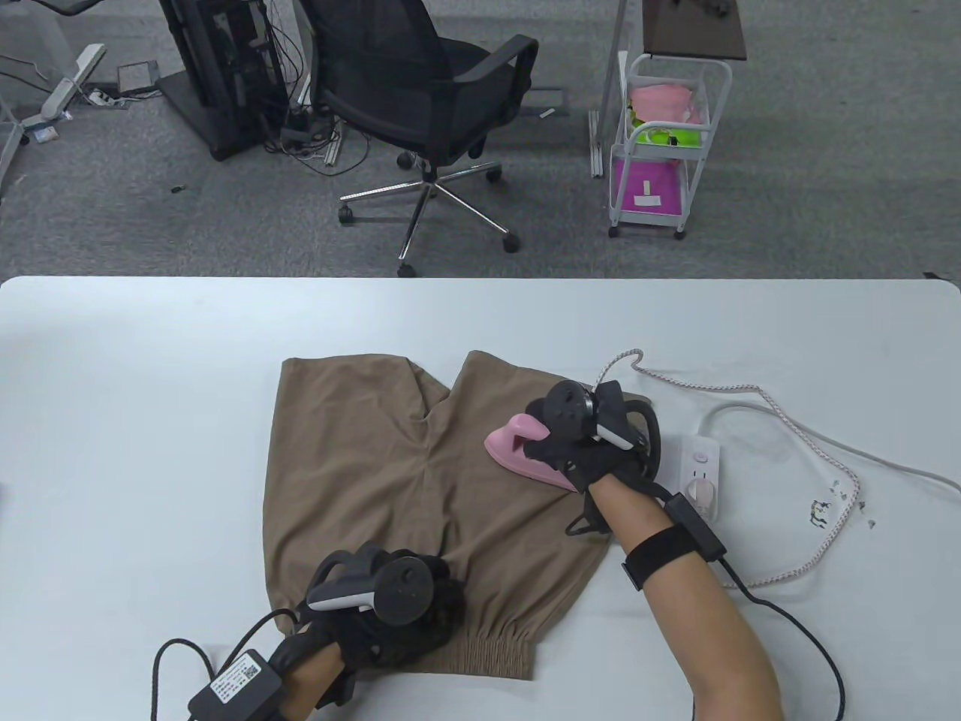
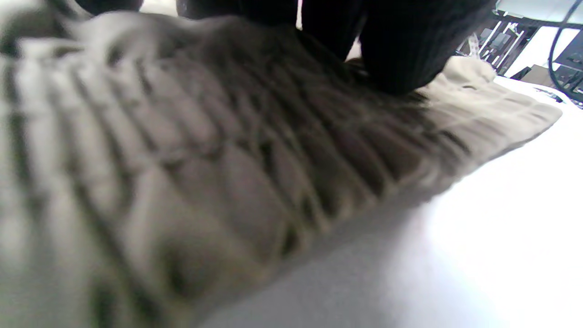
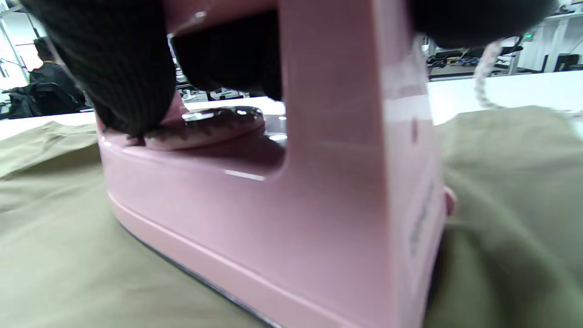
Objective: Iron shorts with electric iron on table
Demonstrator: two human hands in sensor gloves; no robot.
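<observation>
Your right hand (image 1: 593, 443) grips the pink iron (image 1: 522, 451) by its handle, flat on the shorts (image 1: 390, 481) at their 3 o'clock leg. Your left hand (image 1: 390, 601) presses the waistband at 6 o'clock; finger pose unclear.

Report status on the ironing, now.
Right hand grips pink plastic electric iron, flat on brown fabric shorts. Left hand presses elastic waistband. Braided white cord trails right, off the fabric.

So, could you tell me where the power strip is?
In the table view, the power strip lies on the table's right side, just right of the right hand and iron.
</observation>
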